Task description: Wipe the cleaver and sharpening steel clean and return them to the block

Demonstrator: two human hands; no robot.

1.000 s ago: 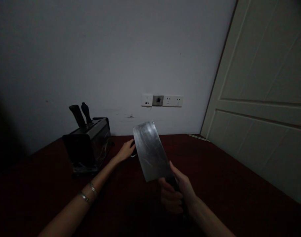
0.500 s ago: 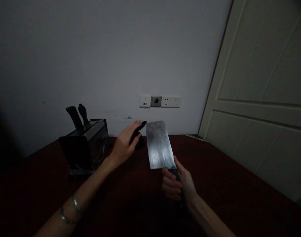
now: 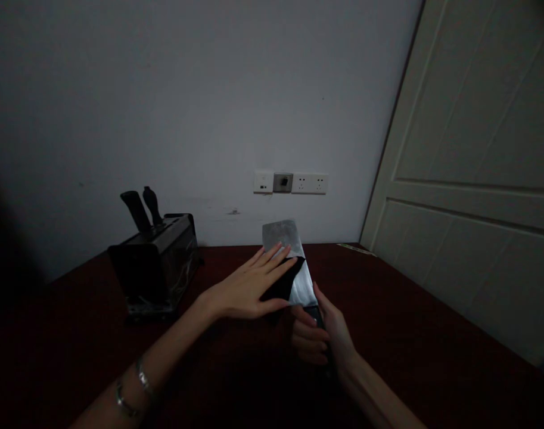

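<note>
My right hand (image 3: 319,333) is closed round the dark handle of a broad steel cleaver (image 3: 284,238), whose blade points up and away over the dark red table (image 3: 388,298). My left hand (image 3: 249,283) lies with fingers stretched flat against the blade's left face. It presses a black cloth (image 3: 283,286) onto the metal. The lower left part of the blade is hidden by the cloth and fingers.
A dark knife block (image 3: 158,262) with two black handles (image 3: 142,208) sticking out stands at the back left, by the wall. White wall sockets (image 3: 292,182) sit above the table's back edge. A cream door (image 3: 477,179) bounds the right side.
My left hand lifted a black cloth from the table near the knife block and brought it right onto the blade. The cleaver swung more upright and a little to the right.
</note>
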